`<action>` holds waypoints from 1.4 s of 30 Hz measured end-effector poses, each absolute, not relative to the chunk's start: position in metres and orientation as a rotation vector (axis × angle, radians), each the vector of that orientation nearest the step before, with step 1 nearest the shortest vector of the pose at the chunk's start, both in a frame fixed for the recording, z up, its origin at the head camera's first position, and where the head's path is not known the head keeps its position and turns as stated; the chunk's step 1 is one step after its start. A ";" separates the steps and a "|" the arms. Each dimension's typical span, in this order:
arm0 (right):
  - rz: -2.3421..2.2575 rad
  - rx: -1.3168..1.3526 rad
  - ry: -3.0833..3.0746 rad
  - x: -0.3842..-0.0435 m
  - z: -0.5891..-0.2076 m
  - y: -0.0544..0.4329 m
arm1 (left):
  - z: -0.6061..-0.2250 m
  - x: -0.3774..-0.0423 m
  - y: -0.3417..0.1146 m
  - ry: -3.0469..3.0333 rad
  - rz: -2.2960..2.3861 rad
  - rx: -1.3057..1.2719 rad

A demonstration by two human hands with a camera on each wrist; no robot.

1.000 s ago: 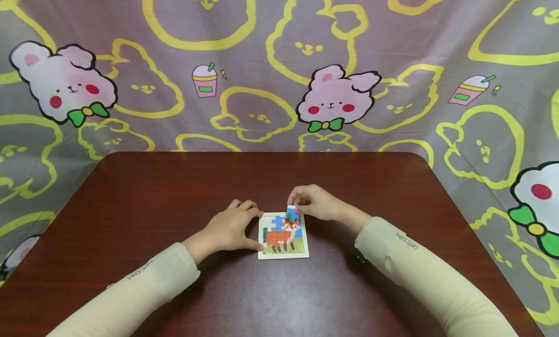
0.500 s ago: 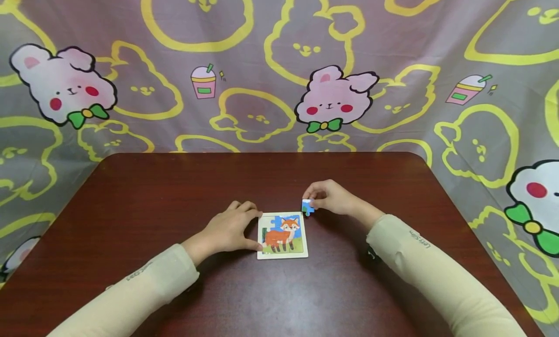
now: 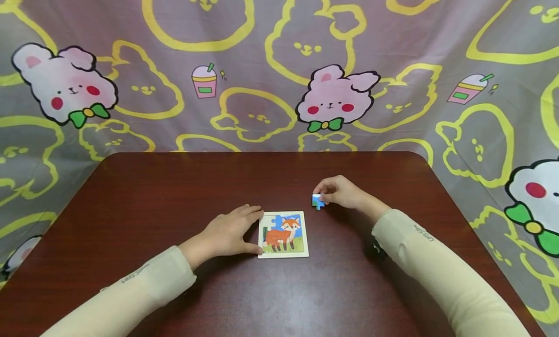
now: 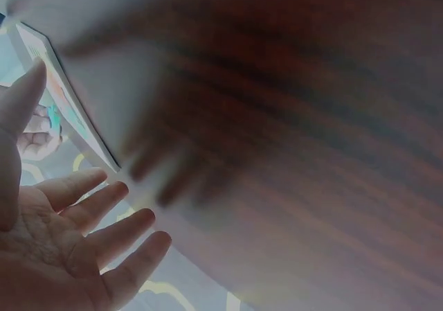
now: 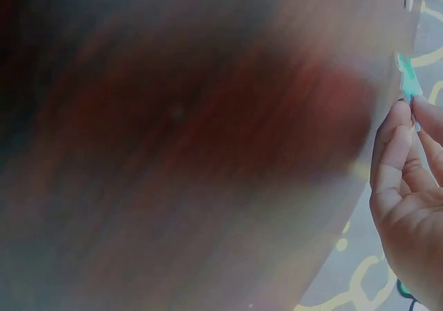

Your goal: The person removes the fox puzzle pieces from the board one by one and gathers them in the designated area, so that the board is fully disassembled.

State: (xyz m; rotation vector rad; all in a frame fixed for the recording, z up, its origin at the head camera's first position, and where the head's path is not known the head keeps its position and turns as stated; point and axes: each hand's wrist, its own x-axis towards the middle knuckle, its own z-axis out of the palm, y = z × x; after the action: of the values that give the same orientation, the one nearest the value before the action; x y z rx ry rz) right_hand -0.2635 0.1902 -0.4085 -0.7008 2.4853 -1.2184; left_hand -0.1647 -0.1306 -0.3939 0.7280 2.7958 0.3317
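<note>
A square jigsaw puzzle [image 3: 284, 235] with a fox picture and a pale frame lies on the table. Its upper left part shows bare backing where no piece sits. My left hand [image 3: 229, 232] rests at the frame's left side, thumb and fingers spread and straight, touching its edge; the left wrist view shows the same spread hand [image 4: 76, 242]. Beyond the frame's upper right corner, my right hand [image 3: 342, 191] pinches a blue and green puzzle piece [image 3: 318, 201] between thumb and fingers. In the right wrist view, the piece [image 5: 408, 79] is seen nearly edge-on.
The dark brown wooden table [image 3: 196, 182] has rounded far corners. A grey curtain [image 3: 257, 65] with yellow outlines and cartoon rabbits hangs behind it and along both sides.
My right hand has lifted the blue and green puzzle piece from the puzzle's upper right and carried it away to the right. My left hand stays by the frame, shifting only slightly.
</note>
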 end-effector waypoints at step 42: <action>-1.022 -0.825 2.631 -0.261 -0.400 0.168 | -0.399 -0.160 -0.132 2.781 0.323 0.718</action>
State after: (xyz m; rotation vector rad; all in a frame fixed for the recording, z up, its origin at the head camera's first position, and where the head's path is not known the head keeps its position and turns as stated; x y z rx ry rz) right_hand -0.2614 0.1678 -0.3996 -0.8250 2.6311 -1.0217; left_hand -0.1604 -0.1320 -0.3985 0.7177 2.7810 0.3234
